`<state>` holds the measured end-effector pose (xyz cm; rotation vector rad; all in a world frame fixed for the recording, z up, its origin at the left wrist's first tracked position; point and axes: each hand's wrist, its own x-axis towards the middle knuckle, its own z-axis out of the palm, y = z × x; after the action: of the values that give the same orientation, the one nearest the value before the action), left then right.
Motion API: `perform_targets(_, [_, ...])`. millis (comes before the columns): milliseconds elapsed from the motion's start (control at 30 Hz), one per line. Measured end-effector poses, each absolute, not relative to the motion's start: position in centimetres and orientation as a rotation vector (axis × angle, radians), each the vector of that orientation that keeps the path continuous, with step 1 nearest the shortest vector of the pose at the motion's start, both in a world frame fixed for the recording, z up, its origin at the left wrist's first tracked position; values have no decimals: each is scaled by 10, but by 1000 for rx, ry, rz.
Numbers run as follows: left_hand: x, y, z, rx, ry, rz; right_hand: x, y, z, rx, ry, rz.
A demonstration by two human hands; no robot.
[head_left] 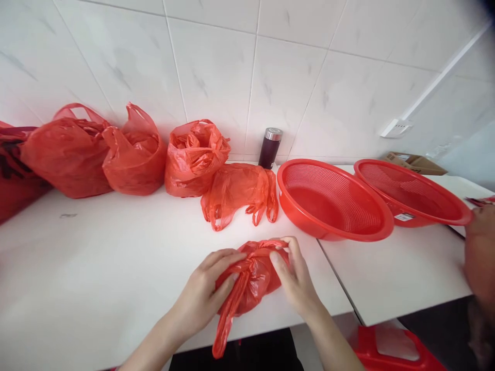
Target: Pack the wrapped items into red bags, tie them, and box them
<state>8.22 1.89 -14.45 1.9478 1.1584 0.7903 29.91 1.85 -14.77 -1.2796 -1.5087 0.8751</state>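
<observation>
A red plastic bag (263, 278), knotted at its top, rests near the front edge of the white table (116, 278). My left hand (211, 281) curls over the bag's left side, thumb and fingers closed on the plastic beside the knot. On the other side, my right hand (296, 273) pinches one twisted handle between thumb and fingers. The second handle hangs down toward me past the table edge. What the bag contains cannot be made out. Just behind it lies a flat, crumpled red plastic bag (242, 188), touched by neither hand.
Several filled red bags (133, 159) line the tiled wall at the left. A dark thermos (269, 149) stands behind two red plastic colanders (336, 201). At the right edge, another person's arm (479, 252) reaches in. A red stool (394, 350) sits below.
</observation>
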Motion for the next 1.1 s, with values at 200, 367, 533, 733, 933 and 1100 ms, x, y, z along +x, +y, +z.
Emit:
perform_targets(200, [96, 26, -165, 1831, 1265, 748, 289, 23, -188, -1601, -1642, 610])
perform_targets(367, [94, 34, -178, 2057, 1355, 767, 292, 25, -205, -1609, -1708, 527])
perform_targets(533, [96, 45, -188, 2143, 1457, 741, 291, 31, -206, -1617, -1735, 470])
perform_targets(733, [103, 47, -196, 2258, 1560, 788, 291, 33, -206, -1550, -1719, 430])
perform_targets(933, [95, 34, -168, 2041, 1313, 771, 294, 26, -203, -1393, -1613, 421])
perform_targets(1100, [90, 27, -155, 1893, 1325, 766, 294, 24, -202, -1386, -1581, 510])
